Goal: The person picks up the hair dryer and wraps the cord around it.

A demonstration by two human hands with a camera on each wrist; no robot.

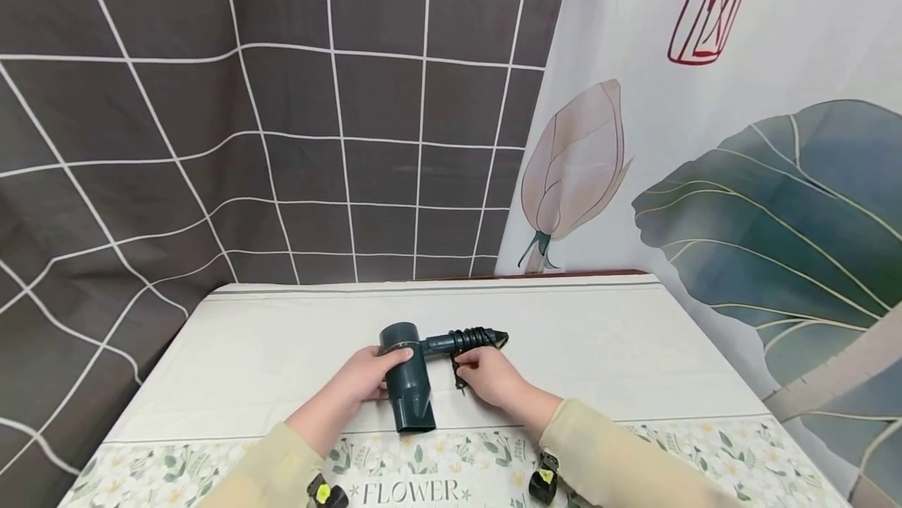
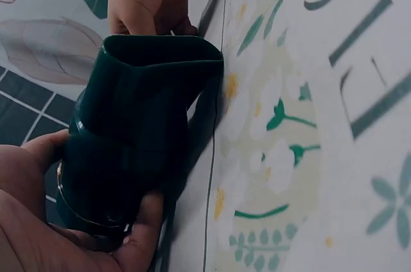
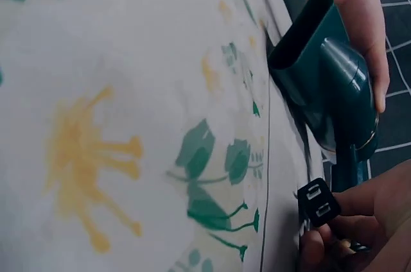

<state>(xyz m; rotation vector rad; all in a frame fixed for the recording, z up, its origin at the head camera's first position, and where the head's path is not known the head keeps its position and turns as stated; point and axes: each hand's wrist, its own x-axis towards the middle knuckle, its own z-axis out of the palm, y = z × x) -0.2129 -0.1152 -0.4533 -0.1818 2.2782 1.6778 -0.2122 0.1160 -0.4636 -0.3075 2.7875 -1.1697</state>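
A dark green hair dryer (image 1: 410, 383) lies over the table, its flat nozzle toward the person and its handle pointing right. My left hand (image 1: 368, 373) grips the barrel, thumb on top and fingers around the far side, as the left wrist view shows. The black cord (image 1: 474, 338) is wound around the handle. With my right hand (image 1: 489, 375) I pinch the black two-prong plug (image 3: 318, 202) just below the handle. In the right wrist view the plug's prongs face the camera, and the hair dryer (image 3: 340, 86) sits beyond it.
A white table cover (image 1: 282, 351) with a floral border and the word FLOWER lies beneath. Behind hangs a dark grid-patterned curtain (image 1: 380, 101); at right is a white cloth with a lotus print (image 1: 578, 163). Each wrist carries a small black device (image 1: 544, 478).
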